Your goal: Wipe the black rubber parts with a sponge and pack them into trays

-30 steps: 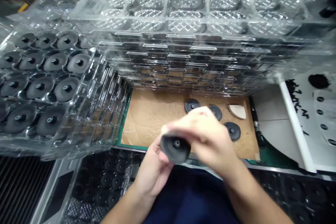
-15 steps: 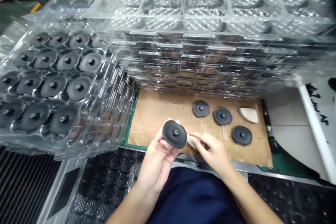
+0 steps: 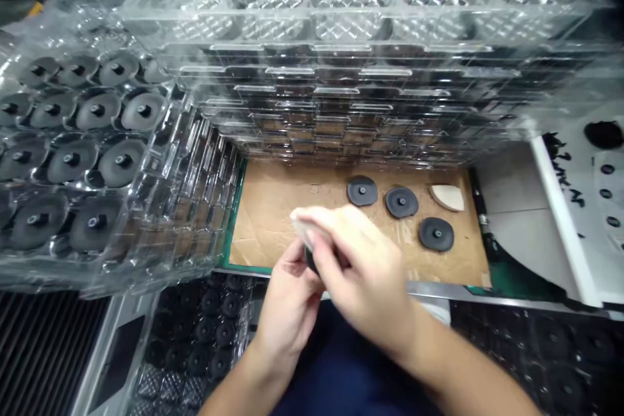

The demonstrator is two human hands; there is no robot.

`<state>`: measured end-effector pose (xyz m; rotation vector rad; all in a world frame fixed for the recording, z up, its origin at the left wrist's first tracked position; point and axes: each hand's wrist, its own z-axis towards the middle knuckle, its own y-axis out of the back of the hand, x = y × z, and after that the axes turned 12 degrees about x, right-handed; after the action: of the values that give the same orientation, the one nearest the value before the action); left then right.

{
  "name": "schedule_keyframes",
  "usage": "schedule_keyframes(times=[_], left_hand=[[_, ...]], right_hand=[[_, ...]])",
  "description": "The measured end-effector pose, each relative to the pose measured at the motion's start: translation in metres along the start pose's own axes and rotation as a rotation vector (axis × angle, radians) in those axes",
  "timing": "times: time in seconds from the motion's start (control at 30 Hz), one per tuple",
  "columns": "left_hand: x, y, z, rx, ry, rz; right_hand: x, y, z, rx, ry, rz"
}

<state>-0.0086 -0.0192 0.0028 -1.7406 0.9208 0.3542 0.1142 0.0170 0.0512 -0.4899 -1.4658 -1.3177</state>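
My left hand is closed around a dark oval disc, and only a small edge of it shows. Over that disc, my right hand pinches a thin off-white pad, its fingers slightly blurred by motion. Whether the pad touches the disc cannot be told, since the fingers cover that spot. Three similar black discs with a central stud lie on the cardboard to the right: one disc, a second disc and a third disc. Beside them rests a cream wedge-shaped pad.
A tall stack of clear plastic trays rises behind the cardboard sheet. To the left, another tray stack holds rows of black discs. A white panel edge bounds the right side. More filled trays sit below the bench edge.
My right hand has moved left and up with the pad, over the disc in my left hand, covering most of it. The view has shifted slightly.
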Motion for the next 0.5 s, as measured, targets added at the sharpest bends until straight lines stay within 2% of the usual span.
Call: schedule_keyframes(times=[0.03, 0.13, 0.17, 0.3, 0.33, 0.43, 0.47, 0.5], left_hand=[[-0.0009, 0.0002, -0.0004, -0.013, -0.003, 0.011], [-0.0019, -0.0005, -0.0008, -0.022, 0.015, 0.005], [-0.0016, -0.0014, -0.0004, -0.009, 0.015, 0.008], [-0.0009, -0.0045, 0.0022, 0.043, -0.004, 0.052], [-0.0014, -0.0044, 0.0024, 0.036, 0.003, 0.056], [-0.0026, -0.0036, 0.0020, 0.001, 0.031, 0.039], [-0.0023, -0.0040, 0.0018, -0.002, 0.030, 0.034], [-0.0019, -0.0050, 0.0018, 0.007, 0.028, 0.033]], right_hand=[[-0.0001, 0.0003, -0.0019, 0.012, 0.019, 0.035], [0.0001, 0.0047, -0.0046, 0.235, -0.020, 0.104], [-0.0001, 0.0057, -0.0041, 0.237, -0.041, 0.080], [-0.0005, 0.0042, -0.0045, -0.049, 0.026, -0.012], [-0.0001, 0.0042, -0.0062, -0.042, 0.038, 0.018], [0.0008, 0.0075, -0.0103, 0.190, -0.015, 0.116], [0.0005, 0.0085, -0.0099, 0.211, -0.039, 0.108], [0.0000, 0.0090, -0.0088, 0.173, -0.046, 0.076]])
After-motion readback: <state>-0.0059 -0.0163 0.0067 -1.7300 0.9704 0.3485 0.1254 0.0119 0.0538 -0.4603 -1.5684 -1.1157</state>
